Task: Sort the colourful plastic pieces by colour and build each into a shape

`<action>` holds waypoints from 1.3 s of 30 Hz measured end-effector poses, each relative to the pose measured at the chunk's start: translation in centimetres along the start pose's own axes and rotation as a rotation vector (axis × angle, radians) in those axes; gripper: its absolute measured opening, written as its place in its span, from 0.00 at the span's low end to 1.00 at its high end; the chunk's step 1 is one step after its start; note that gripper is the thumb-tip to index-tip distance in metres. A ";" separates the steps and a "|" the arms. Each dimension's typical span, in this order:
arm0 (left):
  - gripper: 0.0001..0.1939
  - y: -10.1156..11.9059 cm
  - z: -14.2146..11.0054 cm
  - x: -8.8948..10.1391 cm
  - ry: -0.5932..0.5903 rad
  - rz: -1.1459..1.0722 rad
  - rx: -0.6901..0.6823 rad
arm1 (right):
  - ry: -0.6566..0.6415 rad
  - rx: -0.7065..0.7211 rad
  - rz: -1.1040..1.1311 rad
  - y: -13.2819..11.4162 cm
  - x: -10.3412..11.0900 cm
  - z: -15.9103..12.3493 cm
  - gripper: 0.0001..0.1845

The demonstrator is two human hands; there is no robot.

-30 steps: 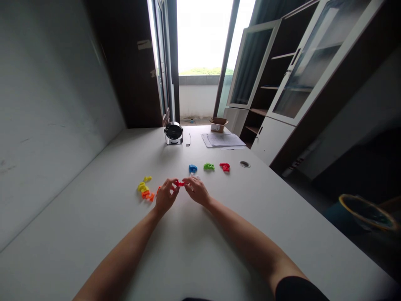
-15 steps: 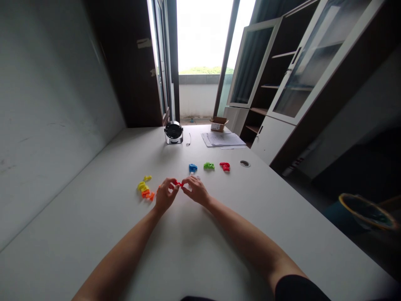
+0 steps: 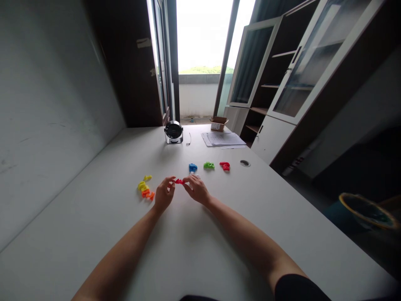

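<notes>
A small red plastic piece (image 3: 179, 181) is held just above the white table, between my two hands. My left hand (image 3: 164, 195) is closed on its left end, and a bit of red shows among the fingers. On the other end, the fingertips of my right hand (image 3: 196, 190) pinch it. A white plastic piece (image 3: 196, 176) lies behind my right fingers, partly covered. Left of my left hand are several yellow pieces (image 3: 143, 186) and orange pieces (image 3: 148, 194) in a loose group. The exact shape of the red piece is too small to make out.
Beyond my hands lie a blue piece (image 3: 193, 167), a green piece (image 3: 209, 165) and a red piece (image 3: 224, 166) in a row. Farther back are a round black device (image 3: 173, 131), papers (image 3: 224, 139) and a small open carton (image 3: 218, 123). A wall borders the table's left.
My left hand has shifted slightly left, and its fingertips are farther from my right hand's. More of the red piece shows between them. My right hand has hardly moved.
</notes>
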State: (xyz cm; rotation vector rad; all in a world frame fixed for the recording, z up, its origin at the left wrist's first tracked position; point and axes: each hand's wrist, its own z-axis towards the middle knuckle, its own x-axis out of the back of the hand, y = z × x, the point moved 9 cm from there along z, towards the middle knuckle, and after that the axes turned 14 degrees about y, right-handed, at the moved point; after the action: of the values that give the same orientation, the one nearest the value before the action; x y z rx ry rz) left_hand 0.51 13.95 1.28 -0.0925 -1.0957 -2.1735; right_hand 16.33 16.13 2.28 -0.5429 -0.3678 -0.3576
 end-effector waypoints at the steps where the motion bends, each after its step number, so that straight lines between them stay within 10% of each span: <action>1: 0.15 0.3 0.0 -0.1 -0.012 -0.001 -0.020 | 0.003 -0.001 0.004 0.0 0.1 0.0 0.05; 24: 0.09 1.1 -0.1 -0.2 -0.047 -0.013 -0.074 | -0.032 -0.056 0.031 0.5 -0.3 -0.2 0.04; 39: 0.09 -0.6 -0.1 -0.7 -0.051 -0.131 0.123 | -0.047 -0.021 0.096 -0.5 -0.4 -0.1 0.09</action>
State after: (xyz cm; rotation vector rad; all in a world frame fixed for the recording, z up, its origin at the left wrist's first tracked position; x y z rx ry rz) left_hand 0.70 14.50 0.52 -0.0215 -1.2934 -2.2231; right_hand 15.82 15.79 2.26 -0.5877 -0.3828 -0.2566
